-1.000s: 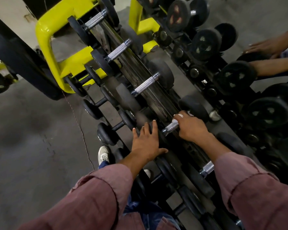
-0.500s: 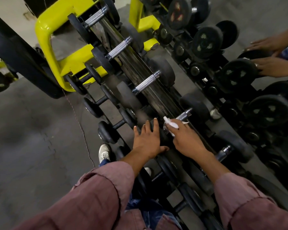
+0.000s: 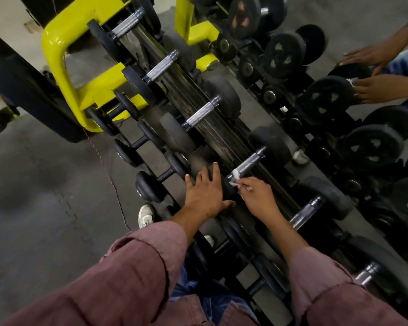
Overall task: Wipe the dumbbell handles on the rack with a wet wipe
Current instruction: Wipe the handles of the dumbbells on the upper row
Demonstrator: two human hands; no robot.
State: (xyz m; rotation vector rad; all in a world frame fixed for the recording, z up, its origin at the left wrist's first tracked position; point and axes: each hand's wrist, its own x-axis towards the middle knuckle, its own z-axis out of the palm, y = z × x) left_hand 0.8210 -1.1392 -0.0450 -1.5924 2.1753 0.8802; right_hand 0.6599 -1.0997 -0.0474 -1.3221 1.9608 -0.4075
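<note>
With our left hand [image 3: 204,192] flat, fingers straight, steadying the dumbbell's near head, our right hand [image 3: 257,196] pinches the wipe [image 3: 235,176] on the handle [image 3: 247,164] at the rack's front edge (wrap fully, then twist).

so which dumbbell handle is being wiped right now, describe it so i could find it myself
Start at the yellow frame at the far end of the rack and follow the top row of silver handles toward the person. It is the fourth handle along. Unlike its neighbours, it has a white wipe at its near end, pinched by the right hand, while the left hand rests on its near black weight.
</note>
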